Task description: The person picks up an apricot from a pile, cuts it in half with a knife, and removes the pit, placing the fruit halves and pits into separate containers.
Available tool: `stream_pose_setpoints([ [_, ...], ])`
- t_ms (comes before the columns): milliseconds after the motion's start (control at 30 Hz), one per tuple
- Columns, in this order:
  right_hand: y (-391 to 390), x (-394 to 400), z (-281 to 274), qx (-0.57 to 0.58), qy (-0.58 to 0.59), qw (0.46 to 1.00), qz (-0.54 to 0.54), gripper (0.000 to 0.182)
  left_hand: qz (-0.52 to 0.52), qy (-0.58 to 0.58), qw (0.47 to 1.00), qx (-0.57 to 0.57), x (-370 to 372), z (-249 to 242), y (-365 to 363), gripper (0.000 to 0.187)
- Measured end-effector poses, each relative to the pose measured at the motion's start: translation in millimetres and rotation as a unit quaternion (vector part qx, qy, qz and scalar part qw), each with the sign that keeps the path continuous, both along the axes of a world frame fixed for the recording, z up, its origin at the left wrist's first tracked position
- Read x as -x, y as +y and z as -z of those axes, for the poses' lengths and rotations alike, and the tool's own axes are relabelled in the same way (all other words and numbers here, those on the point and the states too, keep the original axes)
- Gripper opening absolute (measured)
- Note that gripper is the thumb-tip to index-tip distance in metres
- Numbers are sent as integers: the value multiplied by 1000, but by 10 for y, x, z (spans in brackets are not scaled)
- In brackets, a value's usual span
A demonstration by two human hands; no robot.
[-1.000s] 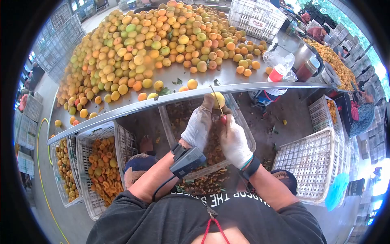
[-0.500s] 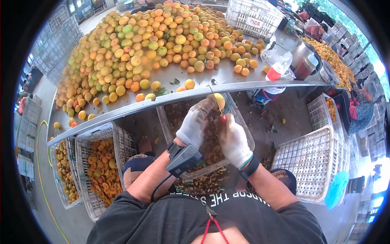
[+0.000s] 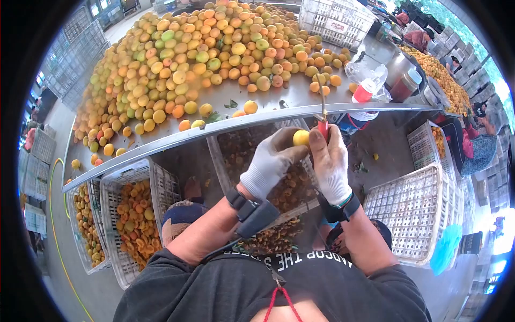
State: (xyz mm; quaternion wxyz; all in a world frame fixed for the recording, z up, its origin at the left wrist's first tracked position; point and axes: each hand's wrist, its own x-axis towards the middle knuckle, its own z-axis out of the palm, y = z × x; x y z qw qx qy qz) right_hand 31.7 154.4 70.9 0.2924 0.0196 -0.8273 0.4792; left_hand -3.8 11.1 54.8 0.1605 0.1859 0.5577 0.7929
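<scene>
Just short of the long grey metal counter (image 3: pixel 298 100), your white-gloved left hand (image 3: pixel 272 161) pinches a round yellow fruit (image 3: pixel 301 138); your right hand (image 3: pixel 329 165) clasps a red-handled knife (image 3: pixel 323 129). Cutting seems in hand, calling for steadiness.

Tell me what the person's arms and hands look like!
The left hand and right hand wear white knit gloves, stained brown at the fingers. The right glove has a thin teal edge at its cuff. Dark bands circle both wrists, and a boxy dark device sits by the left one. The forearms are bare up to the short, dark grey sleeves.
</scene>
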Motion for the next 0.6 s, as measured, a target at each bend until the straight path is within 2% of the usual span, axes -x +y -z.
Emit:
stream_pose_setpoints([
  [33, -16, 2, -3, 35, -28, 999, -19, 25, 5, 56, 998, 15, -23, 13, 15, 37],
  [67, -22, 5, -5, 70, -56, 995, -39, 26, 6, 56, 998, 15, -25, 30, 21, 37],
  [167, 34, 46, 12, 60, -84, 994, -46, 26, 12, 101, 995, 21, -19, 58, 20, 36],
  [200, 19, 81, 29, 111, -86, 989, -54, 25, -1, 136, 989, 57, -27, 47, 24, 35],
  [267, 44, 90, -28, 140, -113, 981, -66, 25, -27, 196, 975, 97, -64, -8, 43, 35],
  [300, 43, 92, -55, 170, -139, 973, -75, 25, -27, 194, 976, 99, -85, -32, 53, 35],
  [333, 28, 122, -8, 246, -141, 955, -82, 26, -33, 182, 978, 96, -99, -54, 68, 35],
  [433, -4, 174, 81, 243, -118, 961, -66, 25, -44, 146, 986, 66, -84, 37, 135, 35],
  [500, -54, 167, 24, 201, -104, 973, -54, 23, -51, 120, 991, 38, -73, 76, 172, 35],
  [567, -138, 130, -57, 187, -82, 978, -44, 20, -49, 13, 993, -106, -93, 95, 220, 30],
  [600, -142, 156, -23, 155, -59, 986, -32, 16, -51, 7, 993, -105, -91, 104, 238, 30],
])
